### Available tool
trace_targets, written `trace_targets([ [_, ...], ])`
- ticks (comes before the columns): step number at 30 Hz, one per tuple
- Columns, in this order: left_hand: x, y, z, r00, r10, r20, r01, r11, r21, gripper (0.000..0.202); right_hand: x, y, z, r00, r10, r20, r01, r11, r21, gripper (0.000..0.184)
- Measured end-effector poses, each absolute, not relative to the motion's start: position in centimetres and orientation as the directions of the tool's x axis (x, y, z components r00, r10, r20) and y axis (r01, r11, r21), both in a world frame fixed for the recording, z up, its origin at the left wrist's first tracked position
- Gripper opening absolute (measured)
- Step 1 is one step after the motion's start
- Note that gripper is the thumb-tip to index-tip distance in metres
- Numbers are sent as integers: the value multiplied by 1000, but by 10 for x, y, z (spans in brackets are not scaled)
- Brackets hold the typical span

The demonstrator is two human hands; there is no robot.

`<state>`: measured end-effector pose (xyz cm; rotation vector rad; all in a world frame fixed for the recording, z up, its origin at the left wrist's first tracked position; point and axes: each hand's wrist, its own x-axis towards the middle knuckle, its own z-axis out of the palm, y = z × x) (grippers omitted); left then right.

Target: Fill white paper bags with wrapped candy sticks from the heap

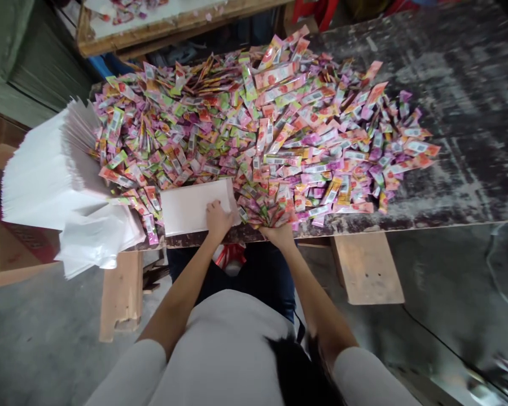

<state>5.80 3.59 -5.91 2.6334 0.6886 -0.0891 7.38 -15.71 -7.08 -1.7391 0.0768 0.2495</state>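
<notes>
A flat white bag [184,210] lies at the table's near edge, in front of my body. My left hand [220,219] is on its right end, fingers bent and closed on the bag near the opening. Just to the right, my right hand [279,234] is closed around the lower ends of a bunch of small wrapped sticks [275,210], which fan out above it. The palm and most of its fingers are hidden by the packets. Beyond both hands spreads a large heap of wrapped sticks [220,124] in pink, orange, green and purple.
A thick stack of white bags [42,169] stands at the left, with loose bags [95,237] hanging over the edge. Cardboard boxes [12,242] sit beside it. The dark worn table [461,141] extends right. Behind is another wood-edged table [186,25]. A wooden board [366,270] juts out below.
</notes>
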Motion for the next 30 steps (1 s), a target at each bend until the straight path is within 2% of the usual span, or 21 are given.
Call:
trace_targets([
  [2, 61, 22, -67, 839, 515, -175, 543, -774, 325, 45, 74, -155, -69, 989, 54, -137, -116, -277, -954, 30],
  [5, 61, 23, -66, 852, 479, -212, 521, -816, 251, 30, 76, -154, -62, 998, 62, -25, 0, -384, -923, 29],
  [8, 49, 32, -62, 877, 406, -257, 459, -866, 196, 23, 76, -151, -57, 993, 97, -74, -16, -495, -869, 31],
  [10, 35, 36, -61, 895, 371, -249, 419, -890, 177, 20, 76, -147, -54, 989, 123, -78, -2, -527, -850, 36],
  [17, 3, 33, -68, 933, 277, -229, 320, -931, 177, 25, 82, -121, -30, 981, 179, 79, 170, -578, -798, 40],
  [20, 0, 36, -74, 935, 291, -201, 337, -906, 256, 30, 79, -107, -34, 955, 266, 134, 278, -636, -720, 34],
  [25, -1, 50, -83, 893, 411, -185, 444, -729, 521, 20, 61, -105, -71, 899, 438, 19, 403, -808, -430, 28],
  [27, -1, 55, -87, 884, 434, -173, 441, -654, 615, 13, 54, -111, -84, 871, 491, -11, 457, -818, -349, 31],
  [30, 1, 60, -93, 848, 500, -174, 452, -513, 730, 7, 51, -118, -91, 815, 579, -25, 549, -784, -290, 37],
])
